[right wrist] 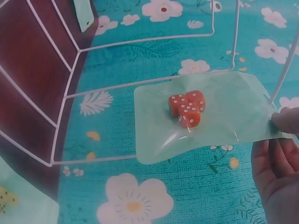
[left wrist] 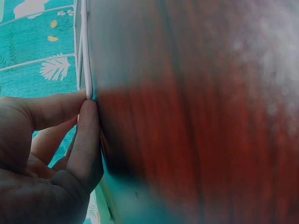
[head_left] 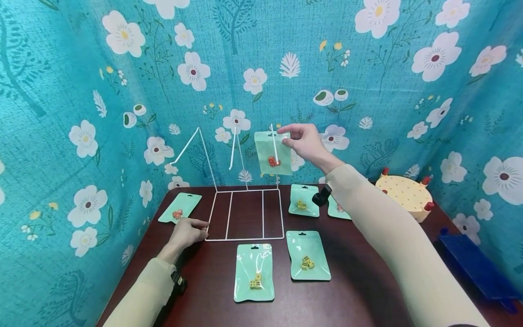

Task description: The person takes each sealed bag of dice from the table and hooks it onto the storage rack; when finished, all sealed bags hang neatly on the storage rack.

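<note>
My right hand (head_left: 304, 143) pinches the top edge of a pale green pouch (right wrist: 224, 107) printed with or holding red dice (right wrist: 188, 108). That pouch is upright at the right prong (head_left: 274, 143) of a white wire rack, and the prong crosses its front from near the hanging slot. My left hand (head_left: 185, 236) pinches the rack's base wire (left wrist: 87, 51) between thumb and finger, close to the front left corner. The rack's base (head_left: 245, 239) lies flat on the dark table. Its left prong (head_left: 185, 145) and middle prong (head_left: 233, 150) carry nothing.
Green pouches with yellow dice lie in front (head_left: 241, 272), front right (head_left: 318, 272) and right (head_left: 294, 206) of the rack. Red-dice pouches lie left (head_left: 192, 200) and right (head_left: 337, 211). A cream round stool-like object (head_left: 402, 193) and a blue tray (head_left: 478, 261) stand far right.
</note>
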Motion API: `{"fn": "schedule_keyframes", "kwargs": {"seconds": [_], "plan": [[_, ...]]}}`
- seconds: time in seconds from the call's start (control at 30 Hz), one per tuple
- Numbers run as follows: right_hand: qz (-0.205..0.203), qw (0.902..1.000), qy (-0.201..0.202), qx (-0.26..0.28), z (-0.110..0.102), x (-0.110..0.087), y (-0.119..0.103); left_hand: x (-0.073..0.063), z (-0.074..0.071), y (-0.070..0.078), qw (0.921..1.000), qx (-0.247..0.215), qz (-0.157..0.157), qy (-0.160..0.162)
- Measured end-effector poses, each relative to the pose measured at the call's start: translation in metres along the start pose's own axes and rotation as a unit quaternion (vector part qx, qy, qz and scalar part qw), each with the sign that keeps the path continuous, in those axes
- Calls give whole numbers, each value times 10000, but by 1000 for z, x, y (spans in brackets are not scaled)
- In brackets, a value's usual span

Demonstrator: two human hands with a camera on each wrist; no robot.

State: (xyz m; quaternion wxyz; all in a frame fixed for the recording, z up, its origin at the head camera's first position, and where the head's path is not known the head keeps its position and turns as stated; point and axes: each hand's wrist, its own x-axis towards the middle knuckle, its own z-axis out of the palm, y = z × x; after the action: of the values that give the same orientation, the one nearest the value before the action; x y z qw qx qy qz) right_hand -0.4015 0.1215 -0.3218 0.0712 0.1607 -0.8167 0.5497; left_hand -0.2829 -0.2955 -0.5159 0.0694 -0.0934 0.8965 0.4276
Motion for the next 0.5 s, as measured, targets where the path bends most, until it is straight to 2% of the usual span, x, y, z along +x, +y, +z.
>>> {"fn": "schedule_keyframes", "kwargs": {"seconds": [0.27,0.5], "plan": [[406,9988,101,256,1,14,3,-2,-1,1,9997,-228,-5,-97],[464,9985,140,267,4,23,4,-1,-1,0,9997,-216,82,-88]]}}
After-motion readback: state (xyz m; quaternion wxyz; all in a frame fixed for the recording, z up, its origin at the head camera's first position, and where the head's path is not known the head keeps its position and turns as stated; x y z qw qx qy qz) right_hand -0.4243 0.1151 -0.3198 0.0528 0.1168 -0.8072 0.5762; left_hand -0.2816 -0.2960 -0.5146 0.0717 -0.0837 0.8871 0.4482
